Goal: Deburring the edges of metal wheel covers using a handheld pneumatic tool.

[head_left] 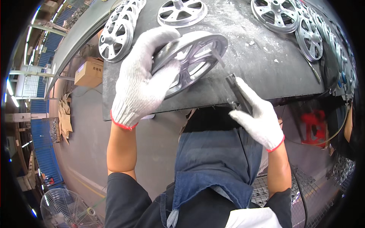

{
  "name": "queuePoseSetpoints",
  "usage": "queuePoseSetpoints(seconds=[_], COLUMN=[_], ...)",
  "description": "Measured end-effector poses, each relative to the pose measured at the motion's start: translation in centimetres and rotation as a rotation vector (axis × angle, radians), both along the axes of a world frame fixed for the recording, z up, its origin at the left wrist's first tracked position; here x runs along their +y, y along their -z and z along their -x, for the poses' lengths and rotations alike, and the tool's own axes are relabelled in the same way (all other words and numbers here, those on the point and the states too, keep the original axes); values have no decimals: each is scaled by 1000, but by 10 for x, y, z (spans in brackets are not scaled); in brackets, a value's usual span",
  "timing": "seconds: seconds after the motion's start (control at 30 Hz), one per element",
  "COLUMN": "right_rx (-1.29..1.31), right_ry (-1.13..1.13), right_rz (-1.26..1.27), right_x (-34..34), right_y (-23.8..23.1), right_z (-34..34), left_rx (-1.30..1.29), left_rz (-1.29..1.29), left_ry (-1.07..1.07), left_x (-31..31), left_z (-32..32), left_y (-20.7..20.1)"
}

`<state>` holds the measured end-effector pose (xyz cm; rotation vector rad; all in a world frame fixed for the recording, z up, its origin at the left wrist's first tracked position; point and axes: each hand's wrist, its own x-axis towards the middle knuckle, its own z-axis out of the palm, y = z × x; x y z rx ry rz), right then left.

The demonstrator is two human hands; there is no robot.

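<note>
1. From my remote seat I see the dark grey, flat-topped workbench (289,85) end in a front edge that runs beneath both hands, with grey floor (87,133) beyond its left corner.
2. I have open width between a row of silver spoked wheels (121,28) at the left and a group of similar silver wheels (310,36) at the right; a single silver wheel (181,10) lies farther back.
3. My left hand (138,78), in a white knitted glove with a red cuff, is closed around the rim of a round, silver-grey metal wheel (186,68). I hold it over the front part of the bench, but cannot tell whether its lower rim touches the top.
4. My right hand (260,117), gloved alike, is closed on the handle of a dark, slim hand tool (240,95), near the front edge.
5. The held wheel has a smooth rim, spokes and wide openings; pale flakes (275,60) roughen the bench behind it.
6. The wheel is tilted, its spoked face turned toward me and rightward, its long outline rising from lower left to upper right.
7. The tool slants up and left toward the rim; blur hides whether its tip touches.
</note>
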<state>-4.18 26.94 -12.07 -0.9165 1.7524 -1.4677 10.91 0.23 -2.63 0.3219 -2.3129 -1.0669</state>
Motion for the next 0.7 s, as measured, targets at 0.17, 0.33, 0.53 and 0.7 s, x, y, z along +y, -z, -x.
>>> queuePoseSetpoints(seconds=[0.17,0.33,0.53,0.7], right_rx=[-192,240,0,92], right_ry=[9,-130,-41,-29], right_rz=[-232,-78,-153,-107], right_x=[-2,-3,-7,-8], right_y=[-28,-18,-6,5], right_z=[-1,5,-13,-3], left_rx=[10,-1,9,29], left_rz=[357,261,271,202], left_ry=[56,38,-12,-29], left_x=[14,13,14,7], left_z=[-7,-10,-8,-8], left_y=[3,4,0,7])
